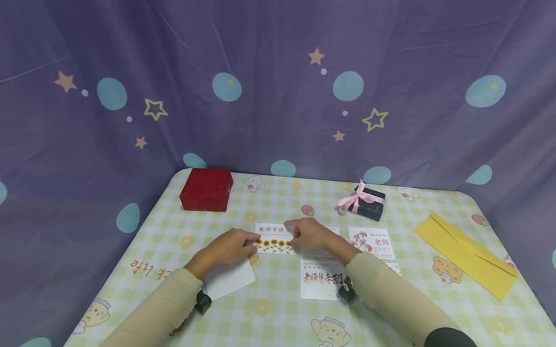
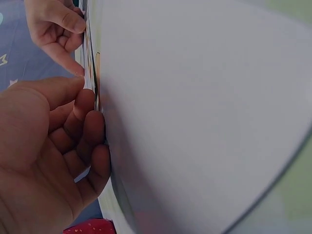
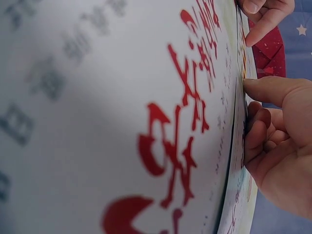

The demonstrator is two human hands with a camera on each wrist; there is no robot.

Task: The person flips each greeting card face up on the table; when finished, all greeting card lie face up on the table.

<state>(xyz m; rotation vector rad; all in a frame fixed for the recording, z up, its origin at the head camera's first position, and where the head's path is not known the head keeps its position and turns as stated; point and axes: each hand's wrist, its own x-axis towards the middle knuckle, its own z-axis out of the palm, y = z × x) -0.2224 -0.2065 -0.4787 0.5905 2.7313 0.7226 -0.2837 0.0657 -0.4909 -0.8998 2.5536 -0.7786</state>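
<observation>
A small white card with a row of sunflowers lies on the checked tablecloth. My left hand pinches its left edge, and my right hand pinches its right edge. In the left wrist view the left hand has thumb and curled fingers closed on the card's rim, with the right hand beyond it. The right wrist view shows the right hand with its thumb over the card's edge and its fingers curled under. Neither wrist view shows the card's face.
A blank white card lies under my left wrist. A card with red characters lies under my right forearm, and a pink-flower card lies to its right. A red box, a black box with pink ribbon and a yellow envelope lie around.
</observation>
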